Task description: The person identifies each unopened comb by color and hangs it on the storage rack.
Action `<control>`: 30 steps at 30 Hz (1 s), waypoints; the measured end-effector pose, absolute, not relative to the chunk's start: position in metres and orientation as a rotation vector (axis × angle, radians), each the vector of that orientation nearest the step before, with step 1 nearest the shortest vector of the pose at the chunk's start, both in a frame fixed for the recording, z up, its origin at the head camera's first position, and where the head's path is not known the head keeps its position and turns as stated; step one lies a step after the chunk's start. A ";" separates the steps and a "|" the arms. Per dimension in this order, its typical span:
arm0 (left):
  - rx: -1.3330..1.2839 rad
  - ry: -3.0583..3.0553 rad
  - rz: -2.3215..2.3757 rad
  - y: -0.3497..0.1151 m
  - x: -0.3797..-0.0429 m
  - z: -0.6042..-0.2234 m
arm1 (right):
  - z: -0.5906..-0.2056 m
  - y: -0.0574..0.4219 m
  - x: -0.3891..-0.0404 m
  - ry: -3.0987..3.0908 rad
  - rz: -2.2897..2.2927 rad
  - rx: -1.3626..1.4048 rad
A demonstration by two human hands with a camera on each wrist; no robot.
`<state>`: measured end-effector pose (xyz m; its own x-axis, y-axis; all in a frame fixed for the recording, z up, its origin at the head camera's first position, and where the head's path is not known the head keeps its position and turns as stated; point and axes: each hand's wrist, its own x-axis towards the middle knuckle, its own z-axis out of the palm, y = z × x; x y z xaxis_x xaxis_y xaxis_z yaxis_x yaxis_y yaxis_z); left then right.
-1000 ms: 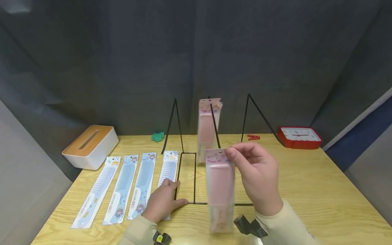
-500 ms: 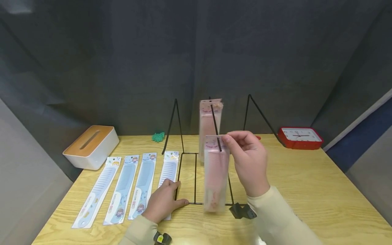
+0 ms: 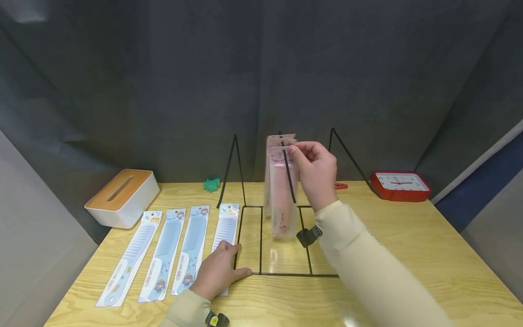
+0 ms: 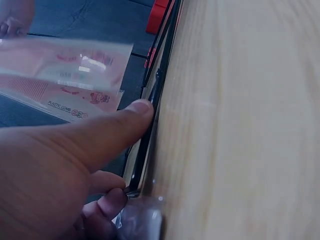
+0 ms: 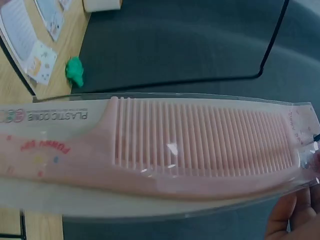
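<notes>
My right hand (image 3: 316, 170) pinches the upper corner of a packaged pink comb (image 3: 283, 213), which hangs upright over the middle prong of a black wire rack (image 3: 286, 274). The prong passes through the top of its card, and its tip sticks out in front. Close behind it, more packaged pink combs (image 3: 274, 137) hang on the same prong, mostly covered. In the right wrist view the comb's teeth (image 5: 200, 137) show through the clear sleeve. My left hand (image 3: 218, 270) grips the rack's front left corner, thumb (image 4: 137, 110) along the front wire and fingertips curled at the corner.
Several packaged blue combs (image 3: 163, 256) lie in a row on the left of the wooden table (image 3: 408, 272). Behind them stand a tissue box (image 3: 122, 197) and a green piece (image 3: 211, 184). A red clock (image 3: 400, 185) and a red clip (image 3: 341, 186) lie back right.
My right hand has moved away from me and up, sliding the pink comb's card onto the middle prong and back toward the other pink combs. The left hand has stayed at the rack's corner.
</notes>
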<state>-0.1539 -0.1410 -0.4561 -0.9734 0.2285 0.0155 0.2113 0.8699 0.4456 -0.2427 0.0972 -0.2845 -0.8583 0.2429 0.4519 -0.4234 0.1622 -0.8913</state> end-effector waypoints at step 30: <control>0.356 3.011 0.714 -0.140 -0.153 -0.456 | -0.299 0.128 -0.261 -2.144 1.590 0.069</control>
<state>-0.1535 -0.1402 -0.4556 -0.9736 0.2267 0.0268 0.2146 0.8690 0.4458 -0.2614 0.1283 -0.2992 -0.8897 0.2314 0.3936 -0.3094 0.3286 -0.8924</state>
